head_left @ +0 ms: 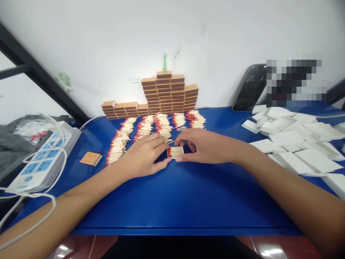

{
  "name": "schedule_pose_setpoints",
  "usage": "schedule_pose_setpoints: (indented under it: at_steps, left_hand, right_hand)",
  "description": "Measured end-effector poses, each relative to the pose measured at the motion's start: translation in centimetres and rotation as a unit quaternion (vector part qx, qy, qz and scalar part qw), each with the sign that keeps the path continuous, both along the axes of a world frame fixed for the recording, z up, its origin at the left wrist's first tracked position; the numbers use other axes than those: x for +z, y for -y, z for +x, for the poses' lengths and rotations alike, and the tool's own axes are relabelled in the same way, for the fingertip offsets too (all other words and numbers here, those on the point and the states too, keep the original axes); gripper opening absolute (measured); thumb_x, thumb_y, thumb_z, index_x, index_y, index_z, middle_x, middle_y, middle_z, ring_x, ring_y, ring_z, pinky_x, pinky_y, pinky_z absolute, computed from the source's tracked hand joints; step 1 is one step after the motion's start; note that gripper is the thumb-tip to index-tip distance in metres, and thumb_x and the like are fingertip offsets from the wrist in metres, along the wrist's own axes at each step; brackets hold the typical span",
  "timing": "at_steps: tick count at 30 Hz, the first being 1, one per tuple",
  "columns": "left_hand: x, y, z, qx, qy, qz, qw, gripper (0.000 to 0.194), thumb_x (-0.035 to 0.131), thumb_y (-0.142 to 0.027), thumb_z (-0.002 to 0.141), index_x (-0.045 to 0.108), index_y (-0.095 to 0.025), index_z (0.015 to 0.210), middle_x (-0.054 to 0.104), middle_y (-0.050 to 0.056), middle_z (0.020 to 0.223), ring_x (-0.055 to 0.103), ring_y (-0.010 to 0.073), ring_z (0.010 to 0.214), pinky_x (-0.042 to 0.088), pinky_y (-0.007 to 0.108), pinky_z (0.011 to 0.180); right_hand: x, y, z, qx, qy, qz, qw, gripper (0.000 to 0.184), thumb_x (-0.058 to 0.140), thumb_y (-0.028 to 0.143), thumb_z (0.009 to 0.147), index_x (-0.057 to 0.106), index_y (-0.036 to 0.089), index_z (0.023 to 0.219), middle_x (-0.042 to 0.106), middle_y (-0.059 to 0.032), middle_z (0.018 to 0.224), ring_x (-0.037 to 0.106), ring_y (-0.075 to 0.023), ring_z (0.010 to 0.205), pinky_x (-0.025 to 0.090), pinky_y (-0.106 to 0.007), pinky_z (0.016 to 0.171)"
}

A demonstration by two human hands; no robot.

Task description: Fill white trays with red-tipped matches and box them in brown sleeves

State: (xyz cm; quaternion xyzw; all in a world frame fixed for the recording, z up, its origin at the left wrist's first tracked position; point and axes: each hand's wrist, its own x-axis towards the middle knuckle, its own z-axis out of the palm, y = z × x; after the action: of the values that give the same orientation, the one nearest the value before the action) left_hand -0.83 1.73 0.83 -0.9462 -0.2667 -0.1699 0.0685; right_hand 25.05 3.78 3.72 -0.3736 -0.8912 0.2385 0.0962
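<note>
Little tray (174, 157) of matches (176, 151) on the table (175, 201)! Left hand (147, 154) cups its nine o'clock end, firm grip or not, can't tell; right hand (201, 145) at three, half-open, thumb by the rim. Matchboxes (164, 93) stacked at twelve.

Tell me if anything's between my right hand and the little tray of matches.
Nothing visible is. Your right hand has its thumb at the near edge of the match-filled matchbox tray; your left hand is at the tray's left end. The loose matches lie beyond the tray, not in between.
</note>
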Motion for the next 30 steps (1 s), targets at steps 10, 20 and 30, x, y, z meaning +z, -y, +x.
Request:
schedule_pose_setpoints:
  at_steps: [10,20,30]
  left_hand:
    - [7.8,0.6,-3.9,0.100,-0.009,-0.080,0.992,0.035,0.065,-0.049,0.101,0.074,-0.025,0.124,0.078,0.007,0.117,0.074,0.0257,0.104,0.060,0.041,0.094]
    - [5.9,1.6,-19.2,0.185,-0.101,-0.034,0.977,0.049,0.072,-0.062,0.083,0.078,-0.029,0.118,0.082,0.000,0.103,0.077,0.0152,0.081,0.057,0.020,0.063]
    - [8.1,2.8,-16.8,0.237,0.024,-0.045,0.970,0.030,0.072,-0.052,0.098,0.074,-0.023,0.102,0.081,-0.004,0.087,0.074,0.0140,0.071,0.057,0.022,0.063]
  right_hand:
    - [-0.4,-0.1,-0.1,0.007,0.028,0.012,1.000,0.027,0.073,0.034,0.088,0.070,0.018,0.109,0.071,-0.0089,0.108,0.062,-0.0205,0.079,0.044,-0.034,0.071]
    - [-0.6,-0.7,0.1,0.002,0.032,0.016,0.999,0.035,0.071,0.042,0.091,0.070,0.018,0.116,0.072,-0.0118,0.111,0.065,-0.0235,0.086,0.048,-0.036,0.075]
    - [0.2,-1.2,0.5,-0.044,-0.053,0.026,0.997,0.037,0.075,0.048,0.087,0.071,0.019,0.108,0.070,-0.0035,0.080,0.063,-0.0213,0.071,0.046,-0.034,0.067]
